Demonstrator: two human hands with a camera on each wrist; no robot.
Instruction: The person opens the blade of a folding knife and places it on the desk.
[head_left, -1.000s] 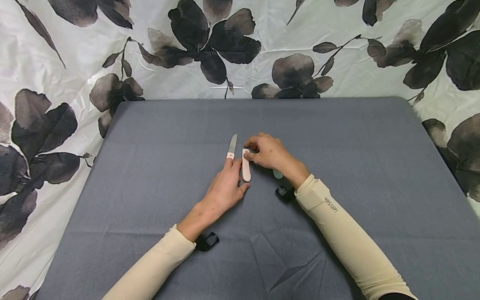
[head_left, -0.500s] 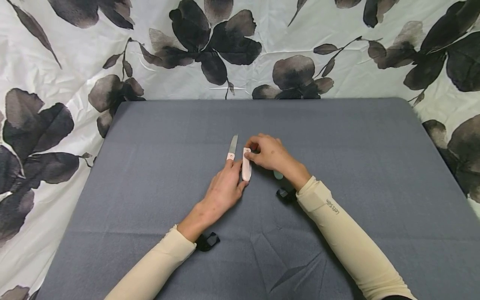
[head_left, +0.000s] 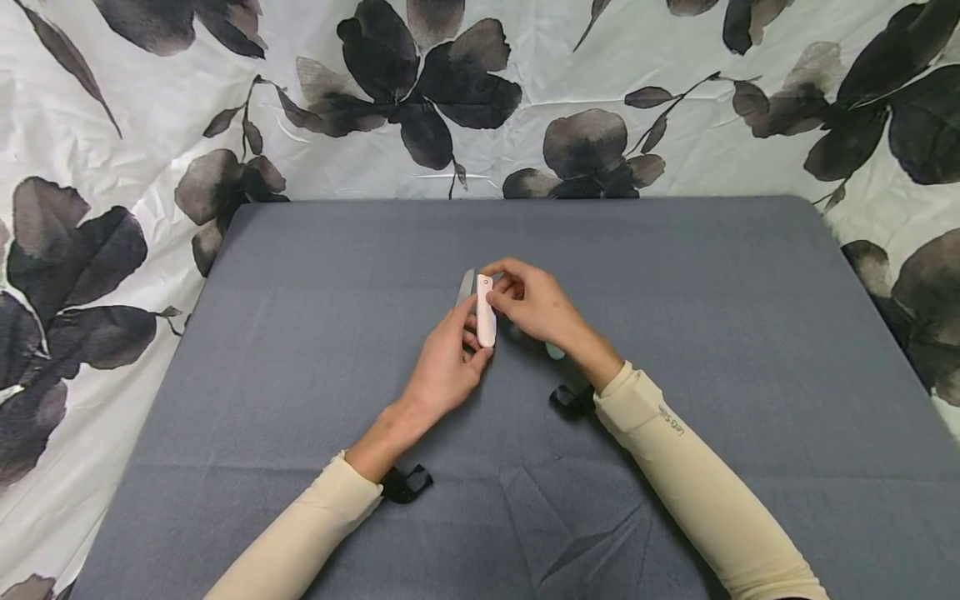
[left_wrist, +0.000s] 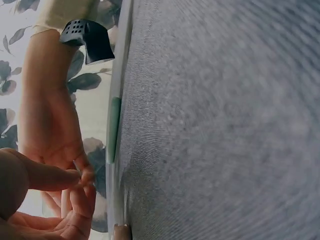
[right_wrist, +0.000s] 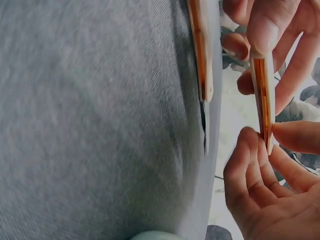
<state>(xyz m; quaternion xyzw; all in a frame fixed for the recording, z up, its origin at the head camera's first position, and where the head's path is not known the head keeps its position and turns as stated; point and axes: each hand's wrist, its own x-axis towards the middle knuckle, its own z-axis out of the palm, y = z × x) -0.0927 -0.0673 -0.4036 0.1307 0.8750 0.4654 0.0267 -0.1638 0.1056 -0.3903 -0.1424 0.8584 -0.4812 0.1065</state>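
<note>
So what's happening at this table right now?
A person in cream sleeves is working over a grey cloth-covered table. Both hands hold a small pale pink folded case, lifted just off the cloth: the left hand grips its lower end and the right hand pinches its top. A similar pink-handled piece with a metal blade lies on the cloth beside them. A pale green object sits partly hidden under the right wrist.

The light is soft and even, with faint shadows under the arms. The top view bends at its edges – both wrist views are blurry up close.
</note>
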